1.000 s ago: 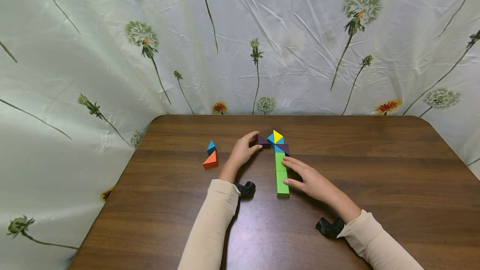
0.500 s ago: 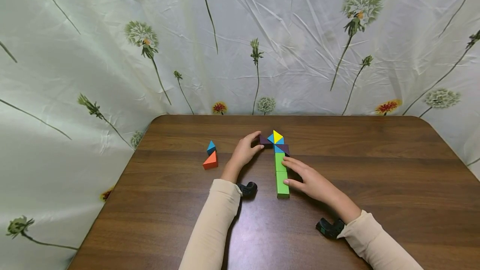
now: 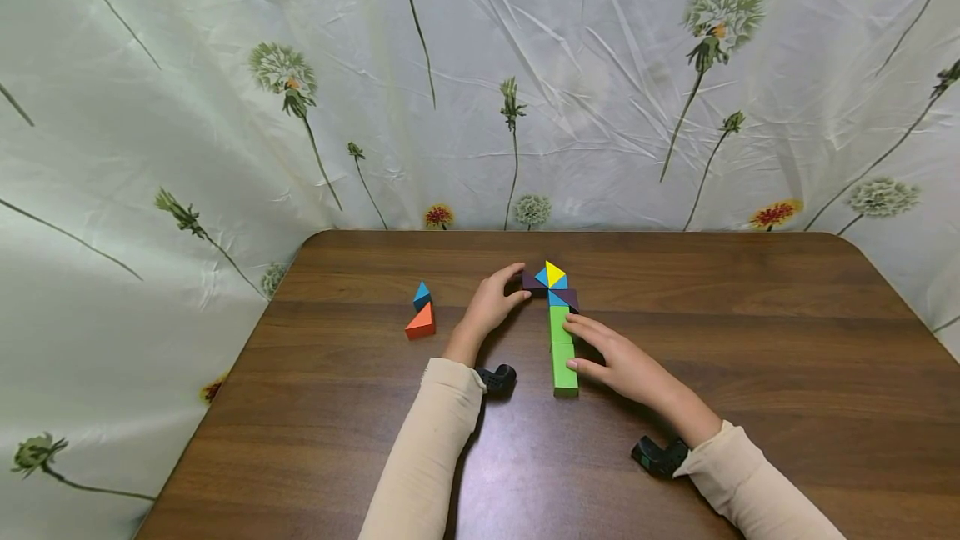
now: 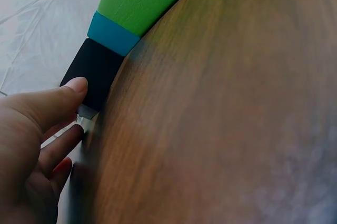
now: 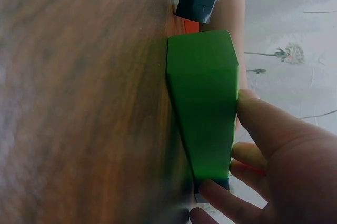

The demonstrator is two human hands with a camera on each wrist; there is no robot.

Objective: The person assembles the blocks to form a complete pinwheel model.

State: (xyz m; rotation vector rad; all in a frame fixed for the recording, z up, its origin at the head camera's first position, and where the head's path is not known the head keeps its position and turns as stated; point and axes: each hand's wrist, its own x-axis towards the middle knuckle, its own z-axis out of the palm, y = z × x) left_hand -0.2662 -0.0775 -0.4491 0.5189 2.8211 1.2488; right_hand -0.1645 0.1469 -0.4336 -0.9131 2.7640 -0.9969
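My left hand (image 3: pixel 489 307) pinches a dark purple triangular block (image 3: pixel 535 283) between thumb and fingers, close against the cluster's left side. In the left wrist view the thumb presses the near face of this dark block (image 4: pixel 95 71). My right hand (image 3: pixel 626 363) rests along two green blocks (image 3: pixel 561 325) set end to end, its thumb and extended fingertips at their right side and top. Above the green blocks sit blue triangular blocks (image 3: pixel 556 299), a second dark purple triangle (image 3: pixel 570 297) and a yellow triangle (image 3: pixel 554 275). In the right wrist view the green block (image 5: pixel 205 103) hides most of the cluster.
To the left lie a blue triangular block (image 3: pixel 423 294) and an orange triangular block (image 3: pixel 422 322). Black wrist cameras (image 3: pixel 498 379) hang below both cuffs near the wooden table (image 3: pixel 750 340). A floral curtain (image 3: pixel 615 90) hangs behind the far edge.
My left hand has slid the dark purple block rightward, up against the blue and yellow triangles. My right hand has stayed at the green blocks.
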